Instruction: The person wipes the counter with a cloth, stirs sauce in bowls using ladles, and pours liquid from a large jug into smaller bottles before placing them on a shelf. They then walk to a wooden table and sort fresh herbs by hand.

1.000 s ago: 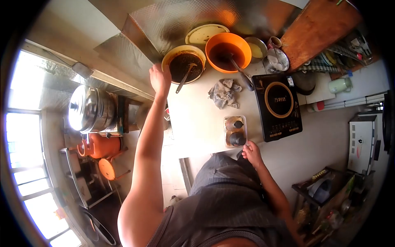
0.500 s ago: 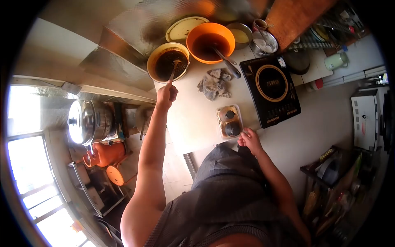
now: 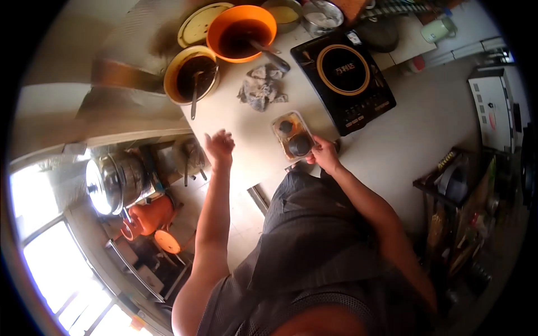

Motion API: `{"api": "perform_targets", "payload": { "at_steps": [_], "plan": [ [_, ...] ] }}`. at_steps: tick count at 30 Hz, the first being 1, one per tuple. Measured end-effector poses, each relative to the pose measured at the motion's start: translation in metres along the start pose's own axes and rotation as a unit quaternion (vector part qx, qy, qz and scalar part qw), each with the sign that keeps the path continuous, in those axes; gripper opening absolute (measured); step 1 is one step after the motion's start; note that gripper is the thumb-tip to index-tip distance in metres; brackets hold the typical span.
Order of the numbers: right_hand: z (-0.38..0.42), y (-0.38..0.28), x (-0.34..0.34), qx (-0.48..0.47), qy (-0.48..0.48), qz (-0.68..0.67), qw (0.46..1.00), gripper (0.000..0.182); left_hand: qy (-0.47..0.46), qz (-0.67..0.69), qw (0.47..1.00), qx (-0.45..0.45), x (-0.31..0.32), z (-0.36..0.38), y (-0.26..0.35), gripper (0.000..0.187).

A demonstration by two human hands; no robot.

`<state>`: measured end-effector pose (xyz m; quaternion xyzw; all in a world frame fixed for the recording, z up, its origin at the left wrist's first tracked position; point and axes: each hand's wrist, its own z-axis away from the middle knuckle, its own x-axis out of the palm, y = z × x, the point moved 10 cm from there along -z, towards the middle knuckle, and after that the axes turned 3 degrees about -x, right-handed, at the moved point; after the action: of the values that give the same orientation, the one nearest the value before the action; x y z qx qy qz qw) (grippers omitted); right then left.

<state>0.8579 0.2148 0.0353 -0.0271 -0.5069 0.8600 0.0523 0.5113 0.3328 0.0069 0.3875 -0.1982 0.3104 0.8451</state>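
Observation:
My left hand is held over the front left part of the white table, fingers apart and holding nothing. Beyond it stands a cream bowl of dark sauce, a spoon leaning in it with its handle over the rim. My right hand pinches the lower right edge of a small clear tray that contains two dark round items. Behind the tray lies a crumpled grey cloth.
An orange bowl with a ladle stands at the back, beside a yellowish lid and metal bowls. A black induction cooker is on the right. Large steel pot and orange gas cylinder stand left.
My left hand has let go of the spoon and drawn back toward the table's front, its fingers opening. My right hand now grips the tray's edge more closely. The whole view has shifted.

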Motion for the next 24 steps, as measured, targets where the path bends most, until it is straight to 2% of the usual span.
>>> {"api": "perform_targets", "payload": {
  "at_steps": [3,7,11,12,13,14,15,16,17,18,19,20,24],
  "plan": [
    [0.016,-0.014,-0.004,0.022,0.021,-0.016,0.999,0.043,0.045,-0.083,0.996,0.010,0.001,0.039,-0.034,0.056],
    [0.040,-0.043,-0.012,0.028,-0.027,-0.016,0.999,0.045,0.068,-0.201,0.977,-0.025,-0.007,0.078,-0.083,0.053],
    [0.074,-0.086,-0.038,0.055,-0.060,-0.047,0.996,0.041,-0.067,-0.390,0.915,-0.073,0.019,0.121,-0.145,0.056],
    [0.078,-0.092,-0.049,0.061,-0.058,-0.064,0.994,0.039,-0.120,-0.437,0.887,-0.086,0.027,0.130,-0.166,0.057],
    [0.080,-0.094,-0.064,0.048,-0.065,-0.088,0.993,0.037,-0.171,-0.511,0.841,-0.058,0.046,0.146,-0.178,0.058],
    [0.080,-0.101,-0.081,0.035,-0.062,-0.088,0.994,0.037,-0.209,-0.492,0.845,-0.021,0.050,0.154,-0.199,0.052],
    [0.080,-0.106,-0.102,0.032,-0.046,-0.081,0.995,0.036,-0.201,-0.513,0.832,-0.065,0.063,0.169,-0.216,0.050],
    [0.080,-0.113,-0.127,0.028,-0.027,-0.072,0.997,0.035,-0.212,-0.552,0.796,-0.130,0.043,0.168,-0.252,0.050],
    [0.081,-0.123,-0.153,0.022,-0.013,-0.082,0.996,0.034,-0.310,-0.581,0.744,-0.114,0.023,0.163,-0.293,0.048],
    [0.077,-0.130,-0.179,0.017,-0.015,-0.080,0.997,0.036,-0.351,-0.499,0.788,-0.090,-0.065,0.139,-0.354,0.046],
    [0.074,-0.143,-0.210,0.006,0.000,-0.068,0.998,0.038,-0.350,-0.558,0.745,-0.103,-0.030,0.150,-0.362,0.046],
    [0.071,-0.156,-0.238,-0.006,0.014,-0.058,0.998,0.039,-0.325,-0.580,0.737,-0.120,0.003,0.158,-0.365,0.046],
    [0.065,-0.192,-0.361,-0.055,0.065,-0.012,0.996,0.044,-0.273,-0.589,0.744,-0.156,0.088,0.178,-0.396,0.046]
  ]
}}
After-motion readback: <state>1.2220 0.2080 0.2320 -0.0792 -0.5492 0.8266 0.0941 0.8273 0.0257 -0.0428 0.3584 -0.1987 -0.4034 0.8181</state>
